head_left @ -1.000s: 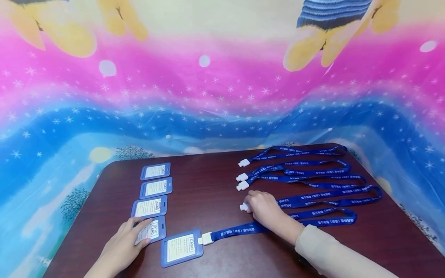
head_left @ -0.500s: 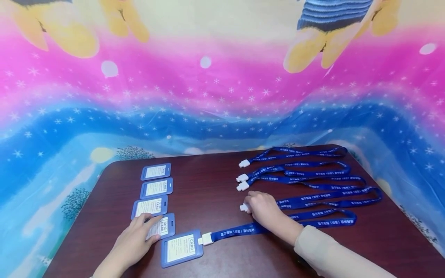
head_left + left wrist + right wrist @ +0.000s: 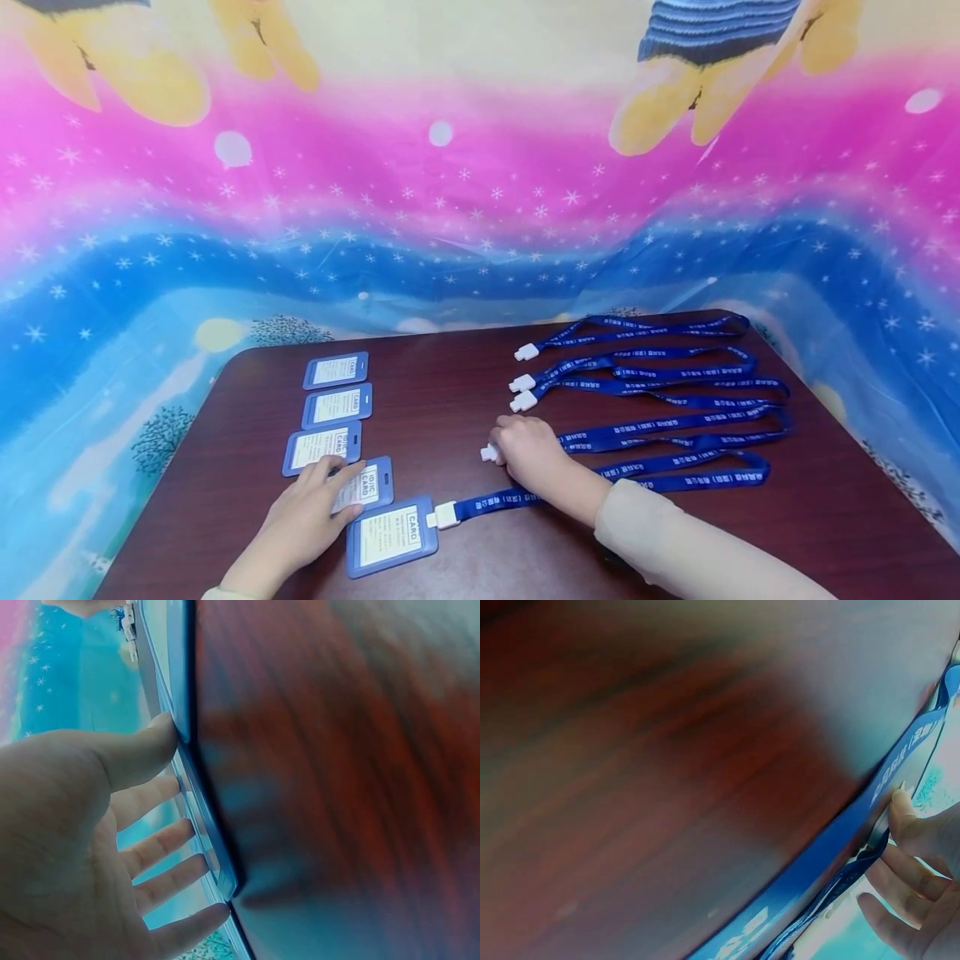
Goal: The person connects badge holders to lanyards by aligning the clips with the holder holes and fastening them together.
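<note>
Head: left hand [image 3: 300,512] touches badge [image 3: 373,485], right hand [image 3: 531,450] pinches clip [image 3: 489,453].

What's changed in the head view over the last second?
The left hand moved its ID card holder toward the right hand and slightly away from the person. The right hand drew its white clip toward the left, its lanyard following. Nothing newly gripped or released. Unmoved: attached holder, nearest lanyard, three other holders, three far lanyards.

Printed backdrop [image 3: 480,192], perhaps cloth, behind table [image 3: 442,400]
</note>
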`<state>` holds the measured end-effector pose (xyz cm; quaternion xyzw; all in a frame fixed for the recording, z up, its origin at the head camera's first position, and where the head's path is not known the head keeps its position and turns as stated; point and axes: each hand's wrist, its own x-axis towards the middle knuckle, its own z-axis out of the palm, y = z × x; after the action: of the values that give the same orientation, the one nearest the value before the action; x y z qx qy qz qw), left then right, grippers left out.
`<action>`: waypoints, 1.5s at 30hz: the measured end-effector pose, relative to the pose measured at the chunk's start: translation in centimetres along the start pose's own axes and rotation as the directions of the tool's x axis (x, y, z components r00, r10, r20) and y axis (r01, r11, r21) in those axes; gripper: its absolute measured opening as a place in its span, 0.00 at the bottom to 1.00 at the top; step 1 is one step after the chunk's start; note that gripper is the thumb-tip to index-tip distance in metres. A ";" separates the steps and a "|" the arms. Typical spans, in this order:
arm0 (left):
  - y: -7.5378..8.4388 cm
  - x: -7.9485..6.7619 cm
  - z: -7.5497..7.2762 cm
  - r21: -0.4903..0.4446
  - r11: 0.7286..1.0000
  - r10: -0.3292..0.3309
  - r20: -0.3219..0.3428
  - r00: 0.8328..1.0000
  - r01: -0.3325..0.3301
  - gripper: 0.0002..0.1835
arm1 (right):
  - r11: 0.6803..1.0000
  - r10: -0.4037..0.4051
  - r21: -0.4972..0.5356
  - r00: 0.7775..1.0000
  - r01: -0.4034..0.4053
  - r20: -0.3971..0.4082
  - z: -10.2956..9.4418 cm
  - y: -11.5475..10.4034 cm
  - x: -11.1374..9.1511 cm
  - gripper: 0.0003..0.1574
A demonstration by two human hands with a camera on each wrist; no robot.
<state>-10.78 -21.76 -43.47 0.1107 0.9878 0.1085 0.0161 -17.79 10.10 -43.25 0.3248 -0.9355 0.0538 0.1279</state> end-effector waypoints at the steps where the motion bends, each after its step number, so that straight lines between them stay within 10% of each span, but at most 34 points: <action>1: 0.1 0.0 0.0 0.000 1.000 0.000 -0.002 1.000 0.000 0.31 | 1.000 -0.002 0.002 1.000 0.002 0.005 0.0 -0.2 0.2 0.05; 45: 2.9 2.1 0.6 -0.026 0.999 0.027 -0.011 1.000 -0.028 0.29 | 0.966 -0.180 -0.187 0.983 0.181 0.021 1.2 -6.7 3.2 0.04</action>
<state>-12.14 -18.44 -43.41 0.1234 0.9847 0.1222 0.0105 -16.29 2.72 -43.39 0.3954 -0.9031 -0.0471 0.1607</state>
